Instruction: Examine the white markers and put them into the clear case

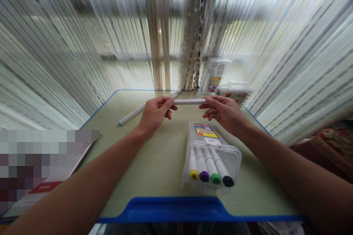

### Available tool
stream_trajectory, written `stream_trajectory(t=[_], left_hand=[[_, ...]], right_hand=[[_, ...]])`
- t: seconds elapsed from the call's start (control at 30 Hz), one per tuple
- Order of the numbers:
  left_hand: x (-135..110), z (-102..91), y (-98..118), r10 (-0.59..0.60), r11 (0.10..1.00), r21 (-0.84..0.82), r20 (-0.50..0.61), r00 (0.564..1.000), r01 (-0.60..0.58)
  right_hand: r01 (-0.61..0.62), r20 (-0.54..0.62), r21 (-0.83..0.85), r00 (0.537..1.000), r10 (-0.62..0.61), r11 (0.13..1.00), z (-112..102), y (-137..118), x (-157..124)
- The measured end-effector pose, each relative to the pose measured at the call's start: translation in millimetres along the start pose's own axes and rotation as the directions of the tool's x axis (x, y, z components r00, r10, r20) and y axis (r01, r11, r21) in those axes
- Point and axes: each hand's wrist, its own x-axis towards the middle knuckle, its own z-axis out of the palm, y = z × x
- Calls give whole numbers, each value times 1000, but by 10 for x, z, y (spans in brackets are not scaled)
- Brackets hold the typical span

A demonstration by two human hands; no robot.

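Note:
A white marker (189,101) is held level between my two hands, above the far half of the table. My left hand (157,112) pinches its left end and my right hand (220,110) pinches its right end. The fingers cover both tips, so the marker's colour is hidden. Below my right hand lies a clear plastic marker case (237,156), its near end showing several markers (210,163) with yellow, purple, green and black ends. Behind my left hand, a white marker with a teal end (131,115) rests on the table, and another with a reddish tip (178,92) lies partly hidden.
The pale green table (154,169) has a blue edge with a raised blue lip (176,205) in front. At the back right stand an upright clear case (217,75) and another clear case (234,90). Striped curtains (116,36) hang behind. A partly blurred-out flat item (46,187) lies at left.

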Motion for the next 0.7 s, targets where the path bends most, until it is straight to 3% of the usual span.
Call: stream_trajectory(t=[0.33,0.7], left_hand=[[-17,-8,1,78,992,94,44,996,-82],[-22,3,8,81,994,68,34,996,-84]], right_hand=[[30,7,-78,1000,-30,997,1,14,-11],[14,4,-61,1000,-14,998,14,8,-12]])
